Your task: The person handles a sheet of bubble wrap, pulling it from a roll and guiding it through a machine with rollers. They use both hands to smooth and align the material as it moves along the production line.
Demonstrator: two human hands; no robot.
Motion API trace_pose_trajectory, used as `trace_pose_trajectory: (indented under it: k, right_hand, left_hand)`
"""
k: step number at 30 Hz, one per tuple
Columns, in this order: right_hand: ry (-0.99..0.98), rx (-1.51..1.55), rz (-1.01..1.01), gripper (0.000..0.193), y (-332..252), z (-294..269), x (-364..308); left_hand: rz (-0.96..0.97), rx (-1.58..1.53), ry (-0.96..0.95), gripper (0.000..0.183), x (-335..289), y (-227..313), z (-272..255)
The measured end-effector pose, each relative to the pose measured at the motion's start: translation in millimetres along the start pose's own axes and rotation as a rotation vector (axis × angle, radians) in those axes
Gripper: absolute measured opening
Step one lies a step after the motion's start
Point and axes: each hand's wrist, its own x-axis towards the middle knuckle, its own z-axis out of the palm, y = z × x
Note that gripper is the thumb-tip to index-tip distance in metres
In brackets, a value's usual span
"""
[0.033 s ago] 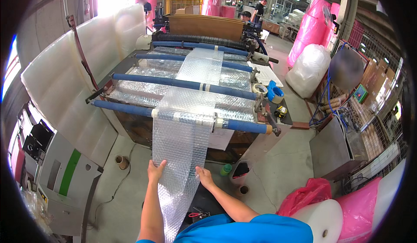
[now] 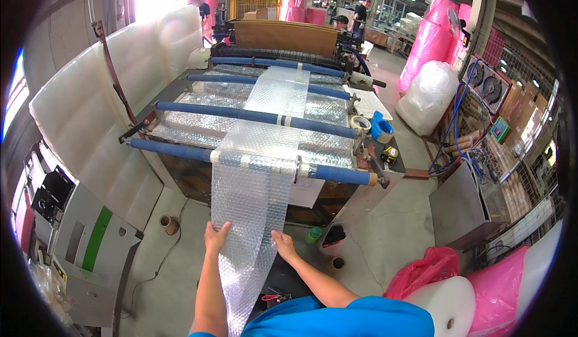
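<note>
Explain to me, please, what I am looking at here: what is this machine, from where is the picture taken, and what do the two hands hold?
The picture comes from a camera worn on a person's head, looking down, so the forearms enter from the bottom edge. In front stands a machine with several long blue rollers lying across it. A strip of clear bubble wrap runs over the rollers toward the person and hangs down. The left hand grips its left edge and the right hand its right edge. Beside the machine lie rolls of tape. Around it are large white and pink rolls of wrapping material, and other people stand far behind.
</note>
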Motion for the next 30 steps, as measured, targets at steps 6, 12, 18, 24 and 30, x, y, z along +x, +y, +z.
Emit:
trace_pose_trajectory:
  k: [6, 12, 18, 24, 30]
  right_hand:
    - [-0.050, -0.105, 0.001, 0.046, 12, -5, -9]
    - [-0.053, -0.100, -0.068, 0.048, -18, -11, 11]
    - [-0.018, -0.098, -0.187, 0.047, -55, -30, 66]
    - [0.077, 0.349, -0.071, 0.034, -102, -17, 92]
    - [-0.017, 0.361, 0.094, 0.027, -78, -3, 38]
  left_hand:
    - [-0.036, 0.043, -0.074, 0.056, -5, -10, -5]
    - [0.047, -0.032, -0.047, 0.053, 6, 25, -10]
    - [0.134, -0.007, -0.016, 0.054, 48, 81, -6]
    - [0.167, -0.021, -0.015, 0.060, 53, 116, -28]
    - [0.065, -0.090, -0.144, 0.063, 11, 58, -32]
